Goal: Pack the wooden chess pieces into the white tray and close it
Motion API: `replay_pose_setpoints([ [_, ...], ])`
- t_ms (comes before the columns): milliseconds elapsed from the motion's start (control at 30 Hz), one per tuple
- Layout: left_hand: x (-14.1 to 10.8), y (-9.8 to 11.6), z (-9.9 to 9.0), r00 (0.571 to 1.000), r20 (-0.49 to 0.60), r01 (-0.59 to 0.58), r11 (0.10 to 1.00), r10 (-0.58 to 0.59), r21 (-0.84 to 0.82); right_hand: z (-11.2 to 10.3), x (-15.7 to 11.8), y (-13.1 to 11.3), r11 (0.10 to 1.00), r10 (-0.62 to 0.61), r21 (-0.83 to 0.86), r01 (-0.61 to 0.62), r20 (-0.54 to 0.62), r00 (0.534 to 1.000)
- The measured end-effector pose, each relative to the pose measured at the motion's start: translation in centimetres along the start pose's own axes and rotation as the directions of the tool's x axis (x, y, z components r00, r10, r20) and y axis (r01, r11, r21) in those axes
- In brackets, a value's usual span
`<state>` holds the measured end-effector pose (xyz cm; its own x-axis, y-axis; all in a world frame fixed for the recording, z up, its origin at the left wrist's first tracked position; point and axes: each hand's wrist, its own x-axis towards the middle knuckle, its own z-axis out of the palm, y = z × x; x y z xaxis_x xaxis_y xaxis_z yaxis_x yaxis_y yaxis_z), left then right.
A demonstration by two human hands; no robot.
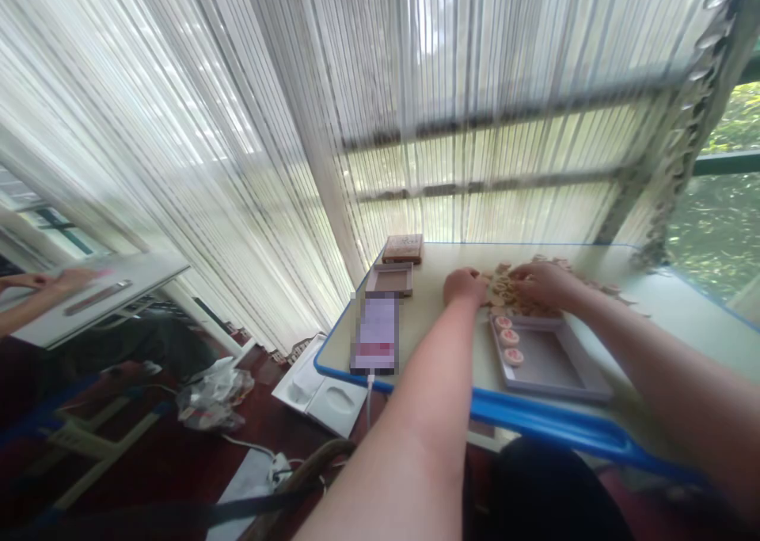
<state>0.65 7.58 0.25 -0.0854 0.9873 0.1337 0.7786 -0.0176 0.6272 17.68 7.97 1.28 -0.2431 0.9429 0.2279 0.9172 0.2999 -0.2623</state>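
On the pale tabletop lies a loose heap of light wooden pieces (504, 294), many of them round. My left hand (465, 287) is at the heap's left edge, its fingers curled; whatever they pinch is too small to see. Over the heap, from the right, comes my right hand (541, 284), fingers bent down among the pieces and partly hidden. In front of both hands sits a shallow open box tray (549, 389). Three round Chinese chess pieces with red characters (509, 338) stand in a row along its left side.
A phone (377, 331) with a charging cable (369, 394) lies left on the blue-edged table (439, 319). Behind it are a small open box (389, 280) and a wooden box (404, 248). A white carton (332, 402) sits below. Another person's hands (53, 283) are far left.
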Motion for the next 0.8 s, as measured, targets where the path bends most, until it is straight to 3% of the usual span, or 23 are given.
replay_pose_setpoints([
  [167, 1.0, 0.0, 0.3, 1.0, -0.014, 0.006, 1.0, -0.005, 0.027, -0.1, 2.4, 0.9, 0.996, 0.067, -0.052, -0.069, -0.037, 0.997],
  [367, 3.3, 1.7, 0.0, 0.967, 0.012, 0.253, 0.966, -0.254, 0.059, 0.4, 5.4, 0.9, 0.987, 0.032, -0.156, -0.031, 0.004, 0.999],
  [467, 3.6, 1.6, -0.2, 0.975, 0.062, 0.212, 0.976, -0.215, 0.047, 0.5, 6.5, 0.6, 0.985, 0.027, -0.174, -0.017, 0.059, 0.998],
  [600, 3.3, 0.5, -0.3, 0.994, 0.014, 0.106, 0.994, -0.106, -0.007, 0.5, 7.0, 0.4, 0.982, -0.017, -0.187, 0.024, 0.036, 0.999],
  [800, 3.9, -0.1, -0.5, 0.986, -0.164, 0.019, 1.0, -0.016, 0.016, 0.2, 7.3, -0.3, 0.999, -0.047, 0.014, 0.048, -0.07, 0.996],
])
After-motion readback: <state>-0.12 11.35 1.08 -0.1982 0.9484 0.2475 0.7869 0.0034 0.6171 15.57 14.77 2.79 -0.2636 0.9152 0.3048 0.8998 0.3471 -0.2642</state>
